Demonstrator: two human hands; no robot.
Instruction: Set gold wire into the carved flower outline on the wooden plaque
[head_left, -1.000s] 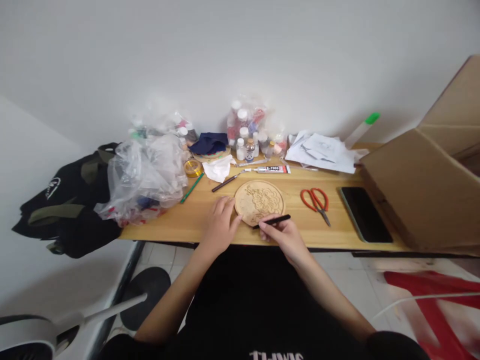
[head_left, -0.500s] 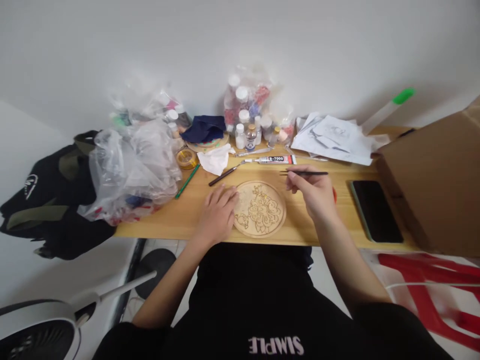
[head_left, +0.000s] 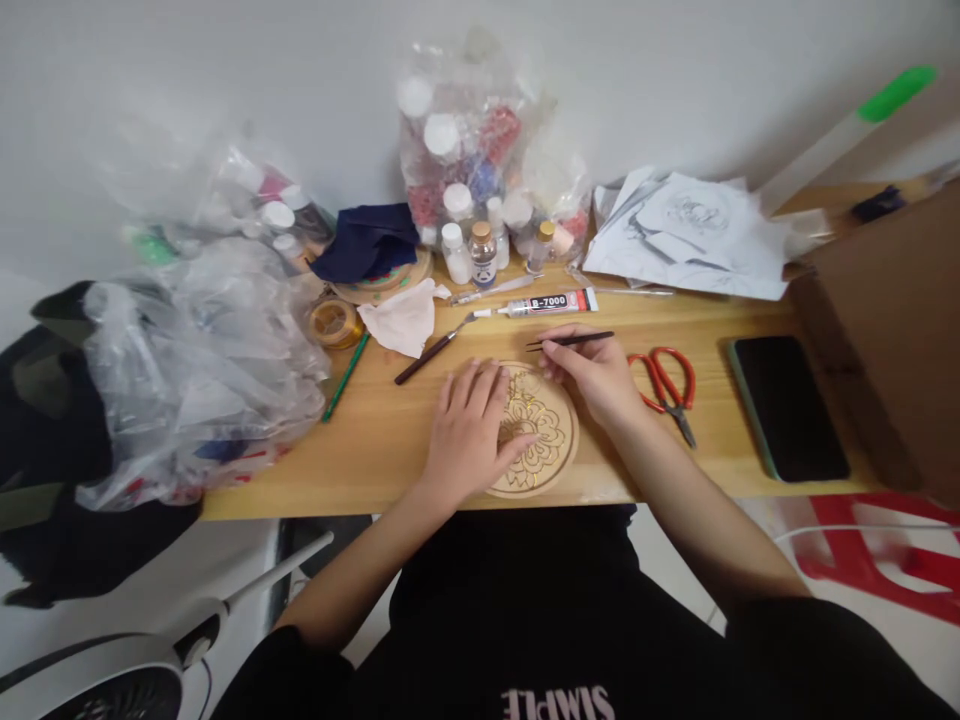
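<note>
A round wooden board with a flower design outlined in gold lies at the table's front edge. My left hand rests flat over the board's left side, fingers spread, covering part of the design. Pinched in my right hand is a pair of dark tweezers, held nearly level with its tips pointing left, near the board's upper right edge. Just beyond the board lie a B-7000 glue tube and a dark-handled tool with a metal tip.
Orange-handled pliers and a phone lie to the right, beside a cardboard box. Bottles, bagged jars and papers line the wall. Left are a tape roll, a green pencil and plastic bags.
My left hand has slid right, further onto the board. The right hand with the tweezers has come left, closer to the board, uncovering the pliers. The view has shifted closer.
</note>
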